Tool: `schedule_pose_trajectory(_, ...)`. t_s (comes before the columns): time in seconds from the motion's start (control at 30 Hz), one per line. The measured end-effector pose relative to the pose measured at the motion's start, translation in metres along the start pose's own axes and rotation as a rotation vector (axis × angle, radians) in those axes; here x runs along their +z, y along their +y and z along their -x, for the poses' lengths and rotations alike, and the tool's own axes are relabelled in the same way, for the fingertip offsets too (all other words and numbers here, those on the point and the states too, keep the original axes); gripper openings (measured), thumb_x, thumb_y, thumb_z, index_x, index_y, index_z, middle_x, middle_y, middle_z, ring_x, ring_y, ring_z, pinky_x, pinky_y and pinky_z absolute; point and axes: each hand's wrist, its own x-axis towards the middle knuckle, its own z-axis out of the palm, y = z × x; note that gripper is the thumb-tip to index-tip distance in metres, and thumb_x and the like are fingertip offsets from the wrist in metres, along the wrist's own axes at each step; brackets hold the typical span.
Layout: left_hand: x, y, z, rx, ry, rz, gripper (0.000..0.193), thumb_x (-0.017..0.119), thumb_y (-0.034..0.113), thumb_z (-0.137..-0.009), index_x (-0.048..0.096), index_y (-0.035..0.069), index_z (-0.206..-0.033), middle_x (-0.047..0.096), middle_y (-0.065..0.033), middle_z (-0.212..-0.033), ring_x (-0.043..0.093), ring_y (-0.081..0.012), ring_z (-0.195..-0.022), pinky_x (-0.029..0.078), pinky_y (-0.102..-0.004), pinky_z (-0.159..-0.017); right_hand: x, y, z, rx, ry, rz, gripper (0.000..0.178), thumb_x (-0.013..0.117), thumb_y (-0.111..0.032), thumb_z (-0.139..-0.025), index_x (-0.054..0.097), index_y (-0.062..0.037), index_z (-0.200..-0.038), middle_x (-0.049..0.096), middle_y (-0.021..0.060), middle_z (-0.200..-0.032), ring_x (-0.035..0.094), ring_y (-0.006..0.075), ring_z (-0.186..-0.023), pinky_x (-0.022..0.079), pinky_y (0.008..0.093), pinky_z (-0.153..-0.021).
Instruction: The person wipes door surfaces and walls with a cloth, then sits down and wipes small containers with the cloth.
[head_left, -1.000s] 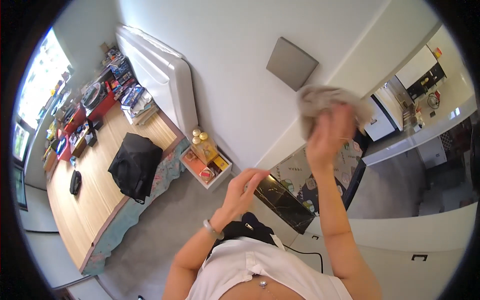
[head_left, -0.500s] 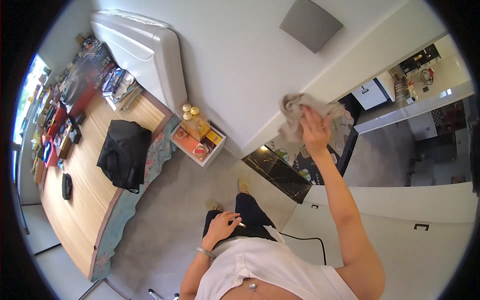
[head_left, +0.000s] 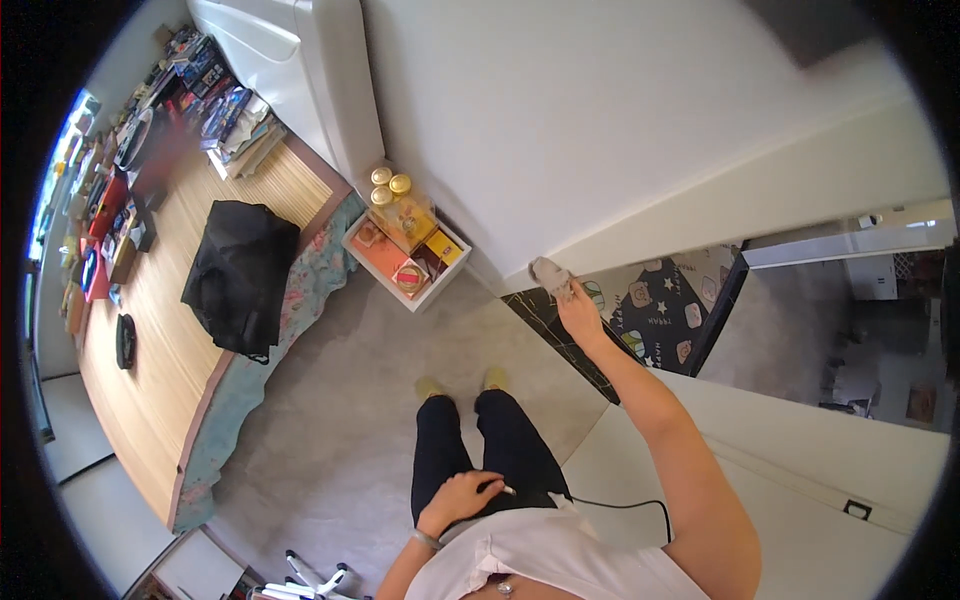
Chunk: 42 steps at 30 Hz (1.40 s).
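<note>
The grip of the right hand (head_left: 580, 312) is clamped on a grey cloth (head_left: 551, 272) and hides its near end. The cloth is at the lower edge of the white wall (head_left: 520, 150), by the end of a black slab (head_left: 588, 376); the right arm (head_left: 655, 410) stands partly before this slab. To the right lies a patterned mat (head_left: 660, 310). The left hand (head_left: 462, 496) rests at the dark trousers (head_left: 436, 440); whether its grip holds something, I cannot tell. Further left are a white box (head_left: 433, 292), gold-topped jars (head_left: 382, 192) and a bed (head_left: 160, 385) carrying a black bag (head_left: 240, 280).
</note>
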Motion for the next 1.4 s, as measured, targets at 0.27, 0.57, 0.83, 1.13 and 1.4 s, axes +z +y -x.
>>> schedule_pose_trajectory(0.27,0.022,-0.061,-0.054,-0.073,-0.075,-0.063,0.031,0.058,0.039,-0.09,0.071,0.017,-0.108,0.07,-0.0153,-0.094,0.067,-0.0355,-0.084,0.054,-0.0427,-0.079,0.142,-0.083,-0.02,-0.128,-0.226,0.123,0.05,0.047,-0.012,-0.088,0.044,0.0103,-0.134,0.058,0.0178,-0.127,0.056,0.0198,-0.116,0.017,0.0337,-0.119)
schedule_pose_trajectory(0.57,0.019,-0.169,-0.169,-0.023,-0.031,-0.016,0.032,0.06,0.035,-0.091,0.07,0.012,-0.111,0.069,-0.0195,-0.092,0.067,-0.0355,-0.079,0.054,-0.0399,-0.075,0.354,-0.213,-0.033,-0.146,-0.356,0.15,0.05,0.046,-0.019,-0.09,0.05,0.0009,-0.135,0.043,0.0124,-0.146,0.031,0.0243,-0.139,0.009,0.0382,-0.119)
schedule_pose_trajectory(0.83,0.018,-0.268,-0.265,0.011,-0.059,-0.057,0.032,0.058,0.035,-0.093,0.07,0.014,-0.114,0.07,-0.0167,-0.096,0.069,-0.0302,-0.076,0.054,-0.0362,-0.073,0.499,-0.295,-0.062,-0.341,-0.562,0.167,0.046,0.041,-0.027,-0.093,0.059,-0.0036,-0.128,0.045,0.0118,-0.145,0.027,0.0278,-0.141,0.004,0.0424,-0.119)
schedule_pose_trajectory(1.13,0.011,-0.274,-0.271,0.085,-0.235,-0.104,0.037,0.054,0.038,-0.095,0.065,0.016,-0.122,0.069,-0.0168,-0.105,0.069,-0.0303,-0.082,0.054,-0.0359,-0.076,0.427,-0.237,-0.017,-0.149,-0.105,-0.158,0.024,0.053,-0.015,-0.08,0.073,-0.0053,-0.071,0.07,0.008,-0.091,0.049,0.0205,-0.122,0.027,0.0327,-0.114)
schedule_pose_trajectory(1.4,-0.006,-0.173,-0.207,0.136,-0.374,-0.112,0.039,0.052,0.042,-0.095,0.064,0.017,-0.123,0.068,-0.0166,-0.107,0.066,-0.0336,-0.096,0.051,-0.0396,-0.086,0.167,-0.046,0.036,0.516,0.519,-3.432,0.038,0.041,-0.034,-0.101,0.054,-0.0046,-0.121,0.056,0.0078,-0.118,0.052,0.0209,-0.11,0.04,0.0305,-0.099)
